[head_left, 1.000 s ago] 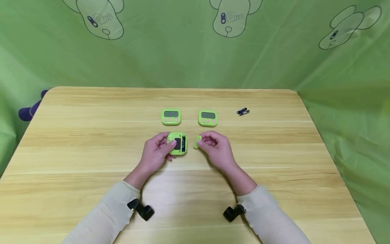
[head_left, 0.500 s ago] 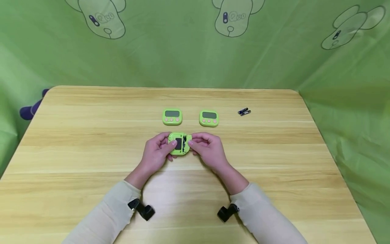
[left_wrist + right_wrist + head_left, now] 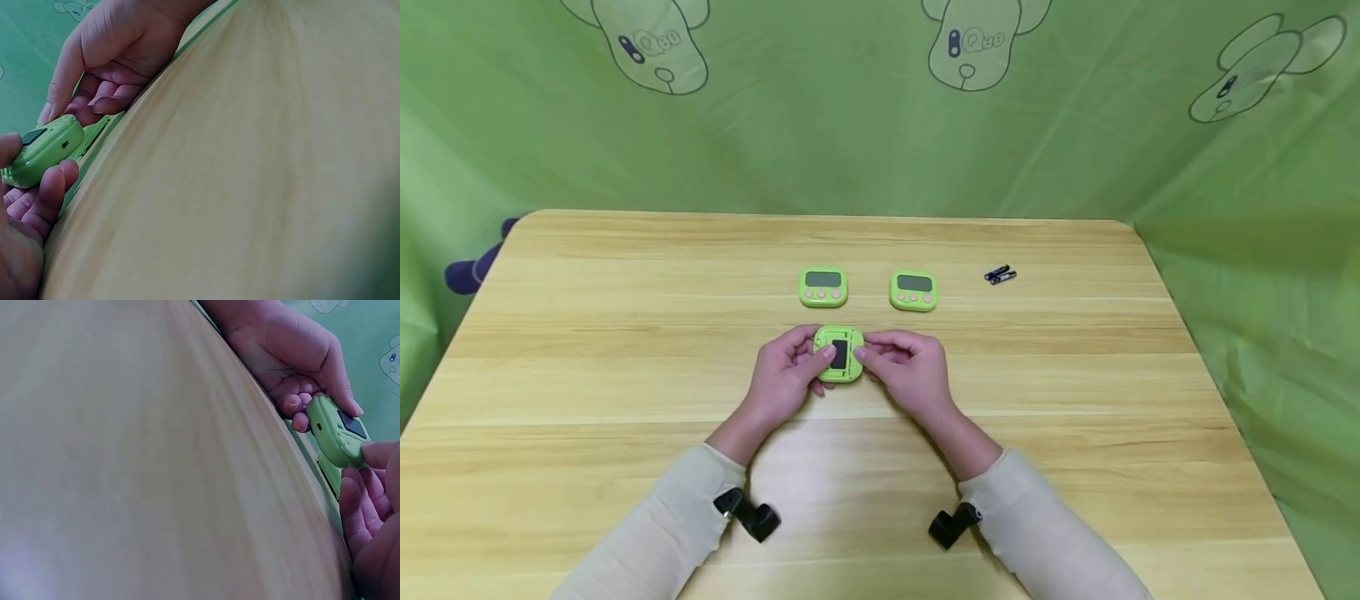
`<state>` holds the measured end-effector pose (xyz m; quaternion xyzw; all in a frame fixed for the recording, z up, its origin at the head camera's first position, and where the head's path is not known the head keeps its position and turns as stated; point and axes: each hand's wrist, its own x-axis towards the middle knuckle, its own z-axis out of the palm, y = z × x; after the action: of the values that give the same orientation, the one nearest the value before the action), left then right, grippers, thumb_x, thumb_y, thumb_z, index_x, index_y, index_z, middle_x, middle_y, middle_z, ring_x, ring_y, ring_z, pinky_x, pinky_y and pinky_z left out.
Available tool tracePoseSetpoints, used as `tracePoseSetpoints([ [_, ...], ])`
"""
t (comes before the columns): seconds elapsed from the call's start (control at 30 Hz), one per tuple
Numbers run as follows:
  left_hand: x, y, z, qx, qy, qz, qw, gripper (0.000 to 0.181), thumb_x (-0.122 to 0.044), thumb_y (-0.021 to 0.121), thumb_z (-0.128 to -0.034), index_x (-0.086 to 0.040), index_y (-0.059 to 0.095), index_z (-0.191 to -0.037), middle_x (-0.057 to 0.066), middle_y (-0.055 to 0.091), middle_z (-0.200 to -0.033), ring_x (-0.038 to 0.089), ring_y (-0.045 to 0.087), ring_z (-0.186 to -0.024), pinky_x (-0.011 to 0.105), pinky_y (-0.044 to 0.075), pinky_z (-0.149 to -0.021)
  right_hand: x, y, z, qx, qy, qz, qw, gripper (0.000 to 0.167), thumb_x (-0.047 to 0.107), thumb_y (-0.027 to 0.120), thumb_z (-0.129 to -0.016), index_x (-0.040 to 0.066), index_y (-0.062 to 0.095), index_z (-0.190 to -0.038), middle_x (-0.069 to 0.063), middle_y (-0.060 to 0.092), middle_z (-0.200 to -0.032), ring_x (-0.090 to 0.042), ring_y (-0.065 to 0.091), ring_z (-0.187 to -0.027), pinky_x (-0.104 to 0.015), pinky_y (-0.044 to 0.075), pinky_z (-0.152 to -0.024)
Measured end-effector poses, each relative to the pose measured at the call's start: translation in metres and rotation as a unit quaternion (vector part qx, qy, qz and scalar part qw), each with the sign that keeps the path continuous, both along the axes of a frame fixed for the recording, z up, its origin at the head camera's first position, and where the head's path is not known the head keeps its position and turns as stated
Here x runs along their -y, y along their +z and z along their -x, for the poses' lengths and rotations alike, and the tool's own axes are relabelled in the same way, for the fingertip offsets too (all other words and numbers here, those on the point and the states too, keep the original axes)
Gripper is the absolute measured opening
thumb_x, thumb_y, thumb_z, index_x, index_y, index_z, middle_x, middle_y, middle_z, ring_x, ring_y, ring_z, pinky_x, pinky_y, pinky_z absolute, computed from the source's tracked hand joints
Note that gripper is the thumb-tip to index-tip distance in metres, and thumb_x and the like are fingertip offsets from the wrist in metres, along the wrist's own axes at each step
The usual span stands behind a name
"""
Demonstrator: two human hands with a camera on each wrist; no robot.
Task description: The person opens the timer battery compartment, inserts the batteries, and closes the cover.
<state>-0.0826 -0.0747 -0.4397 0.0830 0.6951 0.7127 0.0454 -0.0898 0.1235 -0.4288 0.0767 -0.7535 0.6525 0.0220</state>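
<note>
A green timer (image 3: 847,372) lies back side up between the hands, its battery cover over the slot on the right side. My left hand (image 3: 785,375) grips its left side, thumb on the back near the dark rectangle. The right hand (image 3: 913,375) pinches the timer's right edge, thumb pressed on the cover. In the left wrist view the timer (image 3: 53,147) is seen edge-on, held by both hands. The right wrist view also shows the timer (image 3: 331,434) between the two hands, with a small dark slot in its side.
Two more green timers, one on the left (image 3: 823,287) and one on the right (image 3: 913,291), lie screen up behind the hands. Two dark batteries (image 3: 1001,275) lie further right on the wooden table (image 3: 625,350). Green cloth (image 3: 820,150) hangs behind the table.
My right hand has moved left with the small green cover, which now lies over the battery slot of the timer. The left hand has kept its grip on the timer.
</note>
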Motion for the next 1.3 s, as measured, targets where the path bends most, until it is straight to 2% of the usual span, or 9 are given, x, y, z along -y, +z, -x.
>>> tracePoseSetpoints([
  [0.13, 0.0, 0.0, 0.0, -0.003, 0.0, 0.001, 1.0, 0.028, -0.006, 0.064, -0.0972, 0.005, 0.063, -0.123, 0.017, 0.067, -0.081, 0.027, 0.062, -0.057, 0.034, 0.054, -0.047, 0.0, 0.0, 0.001, 0.015, -0.001, 0.002, 0.9999, 0.019, 0.002, 0.083, -0.081, -0.002, 0.075, -0.098, -0.012, 0.071, -0.083, -0.022, 0.069, -0.069, -0.034, 0.06, -0.061],
  [0.33, 0.001, 0.0, 0.0, -0.002, -0.003, -0.013, 0.9999, 0.03, -0.002, 0.062, -0.0974, 0.007, 0.061, -0.126, 0.018, 0.066, -0.08, 0.025, 0.06, -0.054, 0.032, 0.053, -0.046, -0.003, 0.003, 0.004, 0.095, 0.029, 0.016, 0.995, 0.027, 0.004, 0.082, -0.083, -0.002, 0.072, -0.108, -0.016, 0.07, -0.092, -0.027, 0.07, -0.073, -0.04, 0.061, -0.063],
  [0.47, 0.002, -0.001, -0.001, 0.002, -0.01, -0.02, 0.9998, 0.03, -0.001, 0.06, -0.0977, 0.008, 0.061, -0.126, 0.018, 0.066, -0.081, 0.024, 0.06, -0.053, 0.031, 0.053, -0.046, -0.004, 0.007, 0.007, 0.134, 0.066, -0.005, 0.9887, 0.029, 0.002, 0.078, -0.086, -0.003, 0.07, -0.114, -0.014, 0.073, -0.094, -0.024, 0.069, -0.073, -0.034, 0.06, -0.06],
  [0.6, 0.002, 0.0, -0.001, 0.0, -0.013, -0.011, 0.9999, 0.031, -0.002, 0.06, -0.0982, 0.008, 0.061, -0.128, 0.017, 0.066, -0.082, 0.023, 0.059, -0.053, 0.031, 0.053, -0.046, -0.003, 0.008, 0.008, 0.139, 0.076, -0.011, 0.9873, 0.026, 0.002, 0.078, -0.086, -0.004, 0.07, -0.11, -0.014, 0.073, -0.09, -0.02, 0.067, -0.071, -0.028, 0.058, -0.059],
  [0.83, 0.002, 0.0, -0.002, -0.01, -0.013, 0.004, 0.9999, 0.03, -0.003, 0.06, -0.0989, 0.006, 0.062, -0.127, 0.016, 0.066, -0.081, 0.023, 0.058, -0.053, 0.031, 0.052, -0.045, 0.0, 0.007, 0.005, 0.122, 0.053, 0.001, 0.9911, 0.021, 0.0, 0.08, -0.084, -0.004, 0.072, -0.103, -0.012, 0.072, -0.082, -0.014, 0.065, -0.066, -0.024, 0.056, -0.058],
  [0.93, 0.001, 0.0, -0.001, -0.009, -0.005, 0.007, 0.9999, 0.028, -0.004, 0.06, -0.0992, 0.006, 0.062, -0.125, 0.017, 0.065, -0.079, 0.024, 0.059, -0.053, 0.031, 0.053, -0.046, 0.002, 0.004, 0.004, 0.102, 0.043, 0.004, 0.9939, 0.024, 0.002, 0.08, -0.085, -0.004, 0.071, -0.107, -0.013, 0.072, -0.086, -0.014, 0.066, -0.069, -0.024, 0.057, -0.062],
  [1.13, -0.001, 0.0, -0.002, 0.003, 0.019, 0.002, 0.9998, 0.031, -0.007, 0.062, -0.0994, 0.006, 0.059, -0.128, 0.018, 0.064, -0.078, 0.028, 0.062, -0.053, 0.034, 0.056, -0.049, 0.004, -0.001, -0.005, 0.01, 0.06, -0.005, 0.9981, 0.064, -0.002, 0.09, -0.069, 0.005, 0.063, -0.126, -0.008, 0.056, -0.126, -0.026, 0.068, -0.084, -0.034, 0.06, -0.068],
  [1.2, -0.002, 0.001, -0.002, 0.006, 0.024, 0.0, 0.9997, 0.033, -0.007, 0.062, -0.0992, 0.005, 0.058, -0.13, 0.017, 0.064, -0.078, 0.028, 0.061, -0.053, 0.035, 0.056, -0.049, 0.005, -0.003, -0.007, -0.015, 0.07, -0.013, 0.9974, 0.073, -0.004, 0.093, -0.063, 0.007, 0.062, -0.128, -0.009, 0.05, -0.128, -0.027, 0.067, -0.085, -0.035, 0.06, -0.067],
  [1.3, -0.002, 0.001, -0.002, 0.003, 0.026, 0.001, 0.9997, 0.033, -0.007, 0.061, -0.0994, 0.004, 0.057, -0.13, 0.016, 0.062, -0.077, 0.027, 0.061, -0.052, 0.035, 0.055, -0.049, 0.006, -0.004, -0.009, -0.036, 0.074, -0.024, 0.9963, 0.074, -0.005, 0.093, -0.061, 0.006, 0.063, -0.128, -0.009, 0.05, -0.128, -0.026, 0.066, -0.086, -0.033, 0.06, -0.065],
])
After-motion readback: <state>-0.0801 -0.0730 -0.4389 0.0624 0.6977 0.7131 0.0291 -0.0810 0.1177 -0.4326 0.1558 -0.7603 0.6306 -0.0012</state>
